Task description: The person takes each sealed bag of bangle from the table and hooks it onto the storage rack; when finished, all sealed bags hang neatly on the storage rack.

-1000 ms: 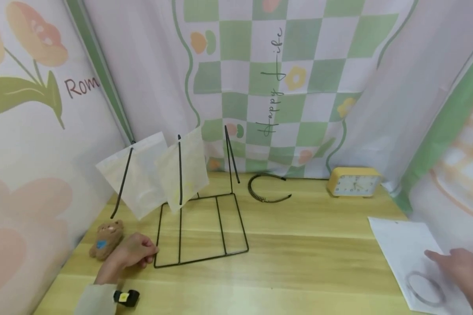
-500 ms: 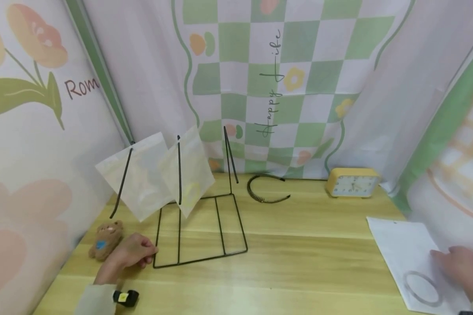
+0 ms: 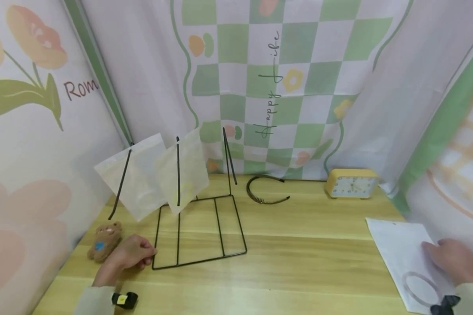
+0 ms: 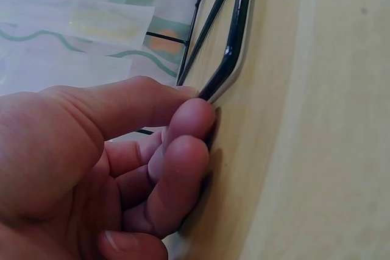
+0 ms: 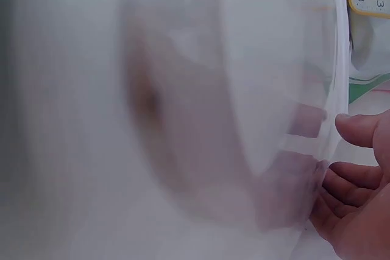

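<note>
My left hand (image 3: 134, 251) pinches the front left corner of a black wire rack (image 3: 201, 261) between thumb and fingers. The wire base (image 4: 237, 28) shows close up in the left wrist view. Two translucent bags hang on the rack's hooks: a whitish bag (image 3: 146, 192) at left and a cream bag (image 3: 193, 175) with a faint yellow shape. At far right my right hand (image 3: 453, 260) holds the right edge of a white see-through bag (image 3: 394, 245), its fingers behind the plastic. A pale ring-shaped thing (image 3: 407, 283) shows inside; in the right wrist view it is blurred.
A brown teddy bear (image 3: 104, 243) lies left of the rack, close to my left wrist. Right of the rack lies a dark open headband (image 3: 252, 192). A yellow alarm clock (image 3: 352, 183) stands near the back edge of the wooden table (image 3: 299, 267); patterned curtains close in the sides.
My right hand shifts along the bag's edge and its wrist comes further into view. The cream bag swung right, then back left. My left hand stays on the rack.
</note>
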`<state>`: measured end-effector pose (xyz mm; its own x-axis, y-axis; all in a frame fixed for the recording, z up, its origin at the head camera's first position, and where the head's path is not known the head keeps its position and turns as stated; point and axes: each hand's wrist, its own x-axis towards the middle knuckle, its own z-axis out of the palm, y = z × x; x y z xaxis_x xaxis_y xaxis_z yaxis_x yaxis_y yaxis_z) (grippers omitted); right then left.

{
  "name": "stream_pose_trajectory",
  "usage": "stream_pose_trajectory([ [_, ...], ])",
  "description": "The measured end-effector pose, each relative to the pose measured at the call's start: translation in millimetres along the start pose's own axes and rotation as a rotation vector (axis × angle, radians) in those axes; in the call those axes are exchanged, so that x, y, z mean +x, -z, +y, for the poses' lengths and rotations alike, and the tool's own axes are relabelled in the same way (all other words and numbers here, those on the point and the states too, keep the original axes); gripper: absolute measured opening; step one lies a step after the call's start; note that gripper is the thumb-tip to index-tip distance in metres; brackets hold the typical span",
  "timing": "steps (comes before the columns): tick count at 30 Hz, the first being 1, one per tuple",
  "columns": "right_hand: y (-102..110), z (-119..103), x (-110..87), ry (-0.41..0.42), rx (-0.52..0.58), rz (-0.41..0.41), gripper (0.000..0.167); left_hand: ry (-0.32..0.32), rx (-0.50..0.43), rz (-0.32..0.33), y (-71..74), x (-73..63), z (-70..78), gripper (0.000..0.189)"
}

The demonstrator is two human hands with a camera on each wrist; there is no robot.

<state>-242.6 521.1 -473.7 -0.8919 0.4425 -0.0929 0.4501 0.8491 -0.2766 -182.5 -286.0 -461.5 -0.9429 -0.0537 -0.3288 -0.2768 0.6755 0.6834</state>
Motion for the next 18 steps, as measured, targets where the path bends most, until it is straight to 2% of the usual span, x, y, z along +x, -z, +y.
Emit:
stream_pose_trajectory([
  [3,-4,4,2.9,-0.022,-0.006,0.012,0.052,-0.001,-0.006,-0.010,-1.2,-0.7,0.2,0.017],
  [6,-6,10,8.1,-0.040,0.032,0.037,0.052,0.004,-0.010,-0.014,-1.9,-1.4,0.9,0.018],
  [9,0,21,15.7,0.061,0.099,0.089,0.051,0.004,-0.002,-0.008,-1.4,-1.4,1.9,0.018],
  [13,14,31,24.2,0.284,0.169,0.134,0.046,0.017,0.002,-0.001,-0.3,-1.7,2.8,0.017],
  [16,29,26,26.4,0.364,0.174,0.093,0.042,0.023,0.001,0.002,0.1,-2.0,2.5,0.017],
  [18,41,18,25.5,0.330,0.191,0.001,0.045,0.025,-0.002,0.004,-0.2,-1.9,2.0,0.017],
])
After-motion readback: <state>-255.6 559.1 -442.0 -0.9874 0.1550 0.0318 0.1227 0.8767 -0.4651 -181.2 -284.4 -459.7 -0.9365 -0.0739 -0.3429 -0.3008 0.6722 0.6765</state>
